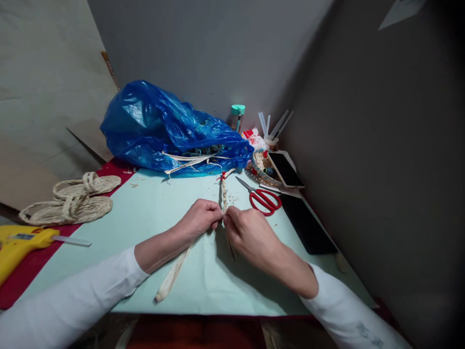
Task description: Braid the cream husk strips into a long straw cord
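A thin braid of pale dried strips [224, 190] runs toward me over the pale green sheet, its far end tied with red at a small point. My left hand [204, 216] pinches the near end of the braid. Right beside it, my right hand [250, 233] is closed on the same end, fingertips nearly touching the left ones. A loose flat strip [172, 277] trails from under my left hand toward the front edge. More thin strands hang below my right hand.
Behind lies a blue plastic bag [145, 128] with strips spilling out. Red-handled scissors [264, 200], a phone [286, 169] and a black flat object [307, 224] are to the right. Woven sandals [78, 207] and a yellow glue gun [27, 242] lie left.
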Available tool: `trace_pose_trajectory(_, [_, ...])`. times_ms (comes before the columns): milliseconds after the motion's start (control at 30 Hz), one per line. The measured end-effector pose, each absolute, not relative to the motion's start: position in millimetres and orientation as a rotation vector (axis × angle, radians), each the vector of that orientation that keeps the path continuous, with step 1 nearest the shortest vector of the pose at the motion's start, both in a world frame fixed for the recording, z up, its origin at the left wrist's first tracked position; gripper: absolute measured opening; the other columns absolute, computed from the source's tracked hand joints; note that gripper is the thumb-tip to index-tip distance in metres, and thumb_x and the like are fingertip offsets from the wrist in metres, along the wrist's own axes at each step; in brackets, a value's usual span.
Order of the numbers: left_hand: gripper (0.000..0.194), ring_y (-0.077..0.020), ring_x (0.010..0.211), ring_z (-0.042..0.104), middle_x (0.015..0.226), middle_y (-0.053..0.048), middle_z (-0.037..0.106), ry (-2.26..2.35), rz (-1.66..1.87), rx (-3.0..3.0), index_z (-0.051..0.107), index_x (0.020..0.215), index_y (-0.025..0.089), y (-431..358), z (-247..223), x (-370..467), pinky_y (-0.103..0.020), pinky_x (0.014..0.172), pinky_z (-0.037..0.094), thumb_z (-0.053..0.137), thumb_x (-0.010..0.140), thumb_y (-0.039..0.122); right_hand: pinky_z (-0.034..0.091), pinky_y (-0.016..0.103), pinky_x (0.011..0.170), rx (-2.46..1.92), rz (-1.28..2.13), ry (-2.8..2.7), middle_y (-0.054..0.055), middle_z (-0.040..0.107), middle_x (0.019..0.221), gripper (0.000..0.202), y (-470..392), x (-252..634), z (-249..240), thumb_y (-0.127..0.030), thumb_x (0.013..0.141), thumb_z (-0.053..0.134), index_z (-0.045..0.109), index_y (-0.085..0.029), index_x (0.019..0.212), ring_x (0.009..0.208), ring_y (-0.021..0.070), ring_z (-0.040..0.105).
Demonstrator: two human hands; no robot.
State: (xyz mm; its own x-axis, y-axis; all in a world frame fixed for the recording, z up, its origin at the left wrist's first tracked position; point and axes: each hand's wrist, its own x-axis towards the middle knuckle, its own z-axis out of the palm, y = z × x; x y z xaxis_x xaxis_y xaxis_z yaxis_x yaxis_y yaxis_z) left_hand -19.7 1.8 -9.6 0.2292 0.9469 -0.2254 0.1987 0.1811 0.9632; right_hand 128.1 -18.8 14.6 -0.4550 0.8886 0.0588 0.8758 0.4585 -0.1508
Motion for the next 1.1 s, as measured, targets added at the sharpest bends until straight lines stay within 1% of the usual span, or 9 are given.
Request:
trace_pose_trajectory(167, [0.017, -0.0019, 0.036, 0.018, 0.044, 0.008, 0.037, 1.111, 0.750, 1.049, 0.046, 0.057, 0.016, 0.2, -6.6, -27.7, -0.021, 0.039, 0.008, 0.057, 0.070, 0.022, 0.016, 0.030, 0.049, -1.435, 0.016, -2.744, 0.010, 0.066, 0.072, 0.026, -37.4, 112.0, -0.1, -0.010, 0.085, 0.038, 0.052, -0.010, 0.106, 0.052, 0.0172, 0.054])
trace_pose_trajectory(300, [0.028, -0.0004, 0.039, 0.014, 0.048, 0.009, 0.033, 0.982, 0.753, 0.982, 0.043, 0.061, 0.016, -0.1, -7.9, -34.5, -0.022, 0.041, 0.004, 0.064, 0.073, 0.031, 0.018, 0.029, 0.049, -1.293, -0.001, -2.784, 0.010, 0.066, 0.076, 0.022, -39.8, 114.6, -1.5, -0.010, 0.084, 0.040, 0.056, -0.012, 0.099, 0.055, 0.0167, 0.054])
trace_pose_trajectory(433, [0.027, -0.0004, 0.040, 0.018, 0.050, 0.009, 0.034, 0.983, 0.782, 1.013, 0.045, 0.065, 0.015, -0.9, -7.5, -34.6, -0.021, 0.042, 0.006, 0.065, 0.073, 0.031, 0.026, 0.027, 0.055, -1.238, 0.376, -2.384, 0.004, 0.062, 0.065, 0.024, -22.3, 131.9, 13.2, -0.034, 0.091, 0.046, 0.059, -0.017, 0.081, 0.054, 0.0133, 0.049])
trace_pose_trajectory(567, [0.025, -0.0011, 0.040, 0.019, 0.050, 0.007, 0.037, 1.012, 0.791, 1.056, 0.046, 0.065, 0.015, -3.3, -2.5, -32.6, -0.021, 0.042, 0.006, 0.063, 0.073, 0.031, 0.033, 0.025, 0.060, -1.226, 0.952, -2.045, 0.004, 0.060, 0.070, 0.033, -0.1, 140.6, 14.4, -0.044, 0.091, 0.043, 0.057, -0.016, 0.079, 0.063, 0.0138, 0.052])
trace_pose_trajectory(667, [0.022, -0.0022, 0.039, 0.021, 0.050, 0.005, 0.042, 1.052, 0.790, 1.126, 0.049, 0.064, 0.015, -4.5, -1.8, -32.3, -0.021, 0.041, 0.009, 0.060, 0.075, 0.030, 0.028, 0.021, 0.047, -1.073, 1.626, -1.780, -0.001, 0.048, 0.061, 0.033, 4.3, 135.8, 3.1, -0.046, 0.090, 0.044, 0.052, -0.017, 0.077, 0.050, 0.0088, 0.041])
trace_pose_trajectory(733, [0.023, -0.0036, 0.038, 0.022, 0.048, 0.005, 0.042, 1.096, 0.763, 1.224, 0.051, 0.061, 0.015, -4.5, -3.3, -32.6, -0.022, 0.041, 0.011, 0.057, 0.077, 0.030, 0.019, 0.020, 0.042, -1.046, 1.788, -1.586, -0.006, 0.037, 0.058, 0.030, 2.6, 132.0, -4.3, -0.045, 0.087, 0.049, 0.049, -0.017, 0.075, 0.045, 0.0058, 0.028])
trace_pose_trajectory(833, [0.026, -0.0072, 0.042, 0.032, 0.046, 0.003, 0.044, 1.169, 0.725, 1.507, 0.053, 0.054, 0.016, -3.9, -5.3, -33.9, -0.022, 0.044, 0.022, 0.053, 0.078, 0.028, 0.014, 0.021, 0.040, -1.083, 1.731, -1.564, -0.008, 0.029, 0.055, 0.030, 0.0, 130.8, -11.6, -0.041, 0.084, 0.053, 0.046, -0.017, 0.067, 0.043, 0.0051, 0.022])
trace_pose_trajectory(933, [0.029, -0.0115, 0.051, 0.045, 0.051, 0.000, 0.055, 1.242, 0.697, 1.801, 0.055, 0.053, 0.017, -3.9, -3.3, -36.7, -0.024, 0.055, 0.032, 0.049, 0.080, 0.025, 0.017, 0.023, 0.042, -1.138, 1.534, -1.683, -0.007, 0.032, 0.051, 0.034, 1.1, 133.3, -15.2, -0.039, 0.085, 0.051, 0.044, -0.018, 0.060, 0.044, 0.0057, 0.025])
trace_pose_trajectory(1100, [0.031, -0.0127, 0.050, 0.049, 0.050, 0.000, 0.057, 1.322, 0.639, 1.871, 0.055, 0.053, 0.018, -7.5, 4.6, -39.9, -0.024, 0.054, 0.032, 0.047, 0.081, 0.027, 0.026, 0.023, 0.050, -1.179, 1.227, -1.896, -0.003, 0.046, 0.052, 0.034, 4.2, 134.6, -17.4, -0.030, 0.085, 0.049, 0.049, -0.016, 0.054, 0.049, 0.0079, 0.037])
